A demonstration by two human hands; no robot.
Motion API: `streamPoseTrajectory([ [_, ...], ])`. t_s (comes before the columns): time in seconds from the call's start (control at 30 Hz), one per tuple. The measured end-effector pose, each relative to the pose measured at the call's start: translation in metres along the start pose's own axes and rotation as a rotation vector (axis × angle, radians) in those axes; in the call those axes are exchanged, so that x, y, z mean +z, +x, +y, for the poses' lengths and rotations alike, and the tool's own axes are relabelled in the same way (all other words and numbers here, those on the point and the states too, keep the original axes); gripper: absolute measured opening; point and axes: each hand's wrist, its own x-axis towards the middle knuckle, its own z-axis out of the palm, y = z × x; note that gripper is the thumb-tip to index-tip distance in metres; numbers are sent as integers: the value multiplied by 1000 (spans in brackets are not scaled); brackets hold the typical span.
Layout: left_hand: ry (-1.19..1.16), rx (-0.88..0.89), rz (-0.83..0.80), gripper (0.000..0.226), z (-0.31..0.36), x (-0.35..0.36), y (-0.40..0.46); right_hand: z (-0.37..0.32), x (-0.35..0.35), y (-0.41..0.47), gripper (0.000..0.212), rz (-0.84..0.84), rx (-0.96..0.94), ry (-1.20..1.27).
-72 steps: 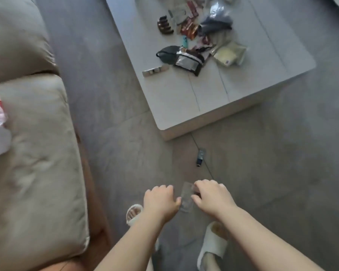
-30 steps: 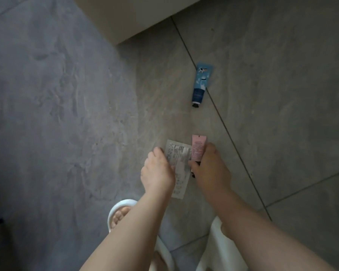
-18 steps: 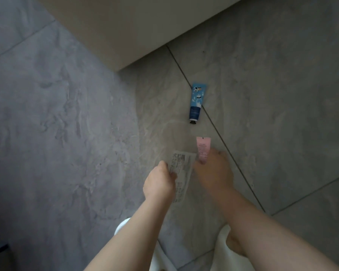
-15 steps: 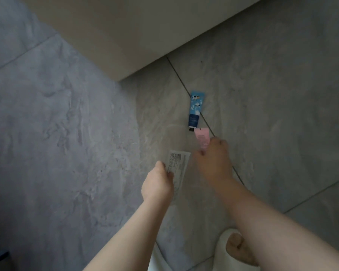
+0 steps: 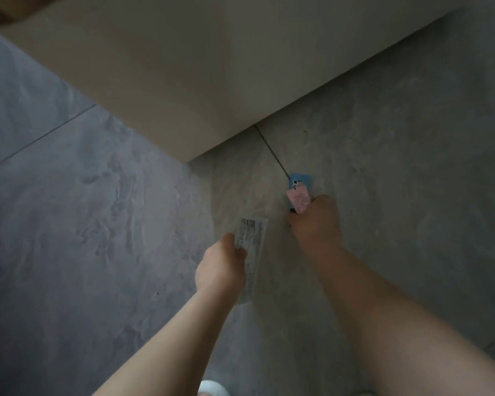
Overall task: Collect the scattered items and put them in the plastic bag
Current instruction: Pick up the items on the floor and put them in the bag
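Your right hand [image 5: 315, 221], pinching the pink tube [image 5: 298, 199], has reached forward onto the blue tube [image 5: 300, 181] on the floor. Your left hand [image 5: 222, 267] grips the plastic bag [image 5: 252, 241] beside it. You're mid-pickup: next, gather the blue tube too, then bag both.

My left hand [image 5: 222, 265] grips the clear plastic bag [image 5: 252, 244] | my right hand [image 5: 316, 221] pinches the pink tube [image 5: 297, 199], over the blue tube [image 5: 300, 180] on the floor [image 5: 97, 224] | near the table's corner [image 5: 189, 132]

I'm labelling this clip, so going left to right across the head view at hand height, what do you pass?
Left hand → clear plastic bag it grips → pink tube → right hand gripping that tube. The blue tube's place overlaps the pink one's.
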Motion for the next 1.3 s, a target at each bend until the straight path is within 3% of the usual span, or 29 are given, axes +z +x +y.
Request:
streamPoseTrajectory([
  [0.27,-1,-3,21,19,3,-29,-39,-1,-45,-45,11,-263,67,117],
  [0.5,-112,-10,4,21,29,-94,-134,-38,-140,-115,16,-338,45,82],
  [0.67,-198,-59,29,25,52,-156,-211,-79,-212,-188,23,-416,34,192],
  [0.8,-277,-93,66,30,56,-209,-278,-120,-263,-258,17,-498,44,174],
  [0.93,-378,-108,118,24,49,-269,-340,-172,-307,-328,19,-551,13,246],
  [1.17,-529,-85,232,43,11,-364,-428,-246,-365,-434,24,-613,-79,362],
  [1.3,-667,-64,276,33,-27,-410,-459,-284,-382,-484,20,-660,-125,323],
])
